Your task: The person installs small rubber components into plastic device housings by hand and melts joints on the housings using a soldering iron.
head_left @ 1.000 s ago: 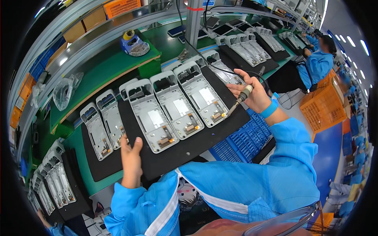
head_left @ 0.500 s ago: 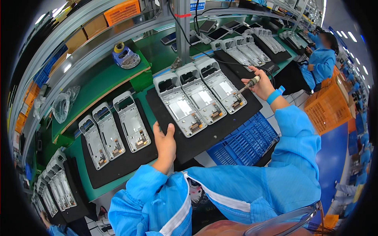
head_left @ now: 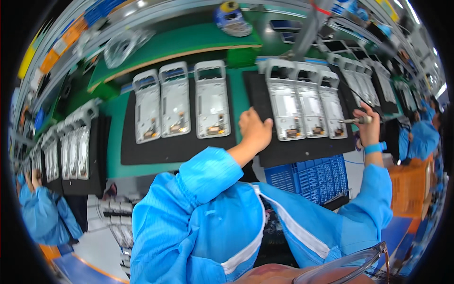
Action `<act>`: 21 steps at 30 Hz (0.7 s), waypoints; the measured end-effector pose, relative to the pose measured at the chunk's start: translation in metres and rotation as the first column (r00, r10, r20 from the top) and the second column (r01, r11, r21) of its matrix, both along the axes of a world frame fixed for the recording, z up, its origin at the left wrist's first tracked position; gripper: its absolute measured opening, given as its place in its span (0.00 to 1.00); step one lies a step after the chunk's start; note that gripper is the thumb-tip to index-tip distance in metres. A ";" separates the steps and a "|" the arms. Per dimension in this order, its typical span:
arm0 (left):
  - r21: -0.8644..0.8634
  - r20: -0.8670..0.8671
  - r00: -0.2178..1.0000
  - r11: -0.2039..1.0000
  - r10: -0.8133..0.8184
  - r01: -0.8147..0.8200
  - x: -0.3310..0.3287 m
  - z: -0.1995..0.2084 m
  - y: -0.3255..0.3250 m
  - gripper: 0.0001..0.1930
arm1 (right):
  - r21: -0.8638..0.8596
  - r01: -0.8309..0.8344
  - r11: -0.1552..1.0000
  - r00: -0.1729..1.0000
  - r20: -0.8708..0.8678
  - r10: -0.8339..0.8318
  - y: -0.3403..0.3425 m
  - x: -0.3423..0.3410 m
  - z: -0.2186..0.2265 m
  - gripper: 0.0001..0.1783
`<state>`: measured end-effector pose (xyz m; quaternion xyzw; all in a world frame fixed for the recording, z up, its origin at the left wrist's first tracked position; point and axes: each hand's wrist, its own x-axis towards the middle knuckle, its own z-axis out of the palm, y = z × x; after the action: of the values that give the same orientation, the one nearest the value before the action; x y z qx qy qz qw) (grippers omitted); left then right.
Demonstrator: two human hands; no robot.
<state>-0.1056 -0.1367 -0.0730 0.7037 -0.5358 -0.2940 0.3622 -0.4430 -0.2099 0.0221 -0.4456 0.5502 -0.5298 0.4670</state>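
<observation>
My right hand [head_left: 369, 123] is closed round a soldering iron [head_left: 362, 120], its thin tip pointing left at the lower part of the rightmost grey device housing [head_left: 332, 106]. That housing lies beside two others in a row on a black mat [head_left: 302, 154]. Each has a square opening at its top end and a small copper-brown flex part low down. At the mat's left edge is my left hand [head_left: 255, 130], thumb over the mat and fingers curled at the edge. Motion blur hides whether the iron's tip touches the housing.
Another black mat [head_left: 177, 154] on the left bears three similar housings. A blue crate [head_left: 309, 177] stands below the bench edge. Behind are a green shelf [head_left: 179, 40], a blue-and-yellow holder [head_left: 231, 20] and a metal post [head_left: 309, 31]. Co-workers sit at both sides.
The view has swung left, so the bench appears shifted right and level. My right hand still holds the iron at the rightmost housing; my left hand stays at the mat's edge.
</observation>
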 end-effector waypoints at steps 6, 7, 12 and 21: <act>0.185 -0.555 0.824 0.949 -0.114 0.256 0.058 0.055 0.032 0.34 | -0.068 -0.450 0.891 0.847 0.284 0.449 0.064 0.126 0.045 0.20; 0.096 -0.655 0.728 0.934 -0.202 0.345 0.072 0.057 0.048 0.31 | -0.141 -0.507 0.850 0.774 0.360 0.522 0.075 0.152 0.046 0.20; -0.064 -0.430 0.810 0.908 -0.399 0.414 0.178 0.069 0.097 0.17 | -0.251 -0.363 0.897 0.931 -0.125 0.342 0.099 0.280 0.047 0.14; -0.300 0.125 0.920 0.898 0.371 -0.321 0.332 0.033 0.158 0.14 | -0.289 -0.295 0.911 0.937 -0.273 0.217 0.048 0.401 0.015 0.14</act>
<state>0.2263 0.0217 -0.0402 0.7544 -0.4674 -0.0834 0.4532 -0.0416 -0.1620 0.0375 -0.6447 0.4426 -0.4905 0.3845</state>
